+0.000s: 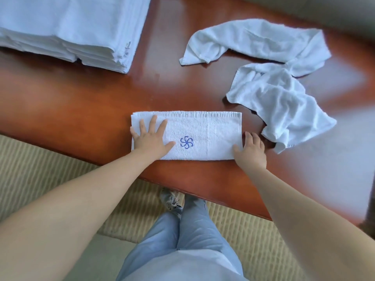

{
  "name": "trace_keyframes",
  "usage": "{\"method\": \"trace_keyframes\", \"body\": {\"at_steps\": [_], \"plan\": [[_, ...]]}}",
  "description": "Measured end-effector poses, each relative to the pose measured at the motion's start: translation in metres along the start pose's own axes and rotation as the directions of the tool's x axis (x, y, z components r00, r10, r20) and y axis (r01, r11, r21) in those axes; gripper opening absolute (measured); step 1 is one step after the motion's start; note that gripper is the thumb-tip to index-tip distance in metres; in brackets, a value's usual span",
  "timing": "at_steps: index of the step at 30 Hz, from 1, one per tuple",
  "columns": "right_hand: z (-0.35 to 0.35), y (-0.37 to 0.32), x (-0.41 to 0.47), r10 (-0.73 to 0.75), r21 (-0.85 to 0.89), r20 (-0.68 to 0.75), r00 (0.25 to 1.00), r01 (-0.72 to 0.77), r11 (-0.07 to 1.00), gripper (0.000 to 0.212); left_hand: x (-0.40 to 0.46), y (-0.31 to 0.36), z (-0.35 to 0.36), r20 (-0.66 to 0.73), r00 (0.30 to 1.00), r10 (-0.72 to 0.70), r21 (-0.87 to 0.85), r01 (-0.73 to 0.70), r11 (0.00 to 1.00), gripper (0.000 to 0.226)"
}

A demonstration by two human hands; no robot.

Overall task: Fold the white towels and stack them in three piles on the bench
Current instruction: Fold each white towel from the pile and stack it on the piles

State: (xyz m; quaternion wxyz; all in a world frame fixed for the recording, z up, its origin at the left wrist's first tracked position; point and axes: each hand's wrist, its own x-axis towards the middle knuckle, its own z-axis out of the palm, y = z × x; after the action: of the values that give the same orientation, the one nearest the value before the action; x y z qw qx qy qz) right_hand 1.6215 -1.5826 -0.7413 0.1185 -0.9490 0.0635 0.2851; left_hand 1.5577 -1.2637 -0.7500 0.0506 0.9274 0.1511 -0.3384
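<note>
White terry folded towel (203, 136), flat left hand (151, 136), glossy wooden bench (81, 110)

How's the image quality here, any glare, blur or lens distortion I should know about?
Head view: soft window glare washes the polished bench at right and centre; wide-angle bending curves the bench edge and stretches the forearms; corners go soft; the folded towel and its blue logo stay sharp.

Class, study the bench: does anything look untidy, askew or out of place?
Yes: two crumpled towels lie unfolded at the bench's far right, unlike the neat stack far left and the folded towel under both hands.
</note>
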Motion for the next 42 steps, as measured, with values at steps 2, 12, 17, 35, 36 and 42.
{"method": "trace_keyframes", "body": {"at_steps": [2,12,17,35,36,42], "plan": [[-0.014,-0.008,-0.003,0.080,0.145,0.072,0.994,-0.090,0.985,0.066,-0.002,0.017,-0.016,0.015,0.997,0.078,0.018,-0.078,0.997,0.082],[-0.032,-0.014,0.006,0.374,0.722,0.608,0.701,-0.684,0.107,0.059,0.031,0.123,-0.062,-0.014,0.909,0.416,0.015,-0.416,0.909,0.071],[-0.025,0.000,0.009,0.340,0.739,0.584,0.737,-0.656,0.152,0.039,0.055,0.176,-0.070,0.005,0.879,0.476,-0.002,-0.476,0.880,0.068],[-0.061,-0.014,0.038,0.080,0.724,0.345,0.935,-0.319,0.611,0.013,0.075,0.147,-0.171,-0.020,0.897,0.442,-0.319,-0.424,0.847,0.020],[-0.069,-0.026,0.040,0.055,0.742,0.301,0.952,-0.270,0.614,0.012,0.071,0.134,-0.180,-0.052,0.906,0.419,-0.326,-0.412,0.851,0.020],[-0.107,-0.120,0.030,-0.117,0.778,0.129,0.985,-0.028,0.628,0.010,0.035,0.039,-0.223,-0.206,0.936,0.284,-0.399,-0.345,0.849,0.021]]}}
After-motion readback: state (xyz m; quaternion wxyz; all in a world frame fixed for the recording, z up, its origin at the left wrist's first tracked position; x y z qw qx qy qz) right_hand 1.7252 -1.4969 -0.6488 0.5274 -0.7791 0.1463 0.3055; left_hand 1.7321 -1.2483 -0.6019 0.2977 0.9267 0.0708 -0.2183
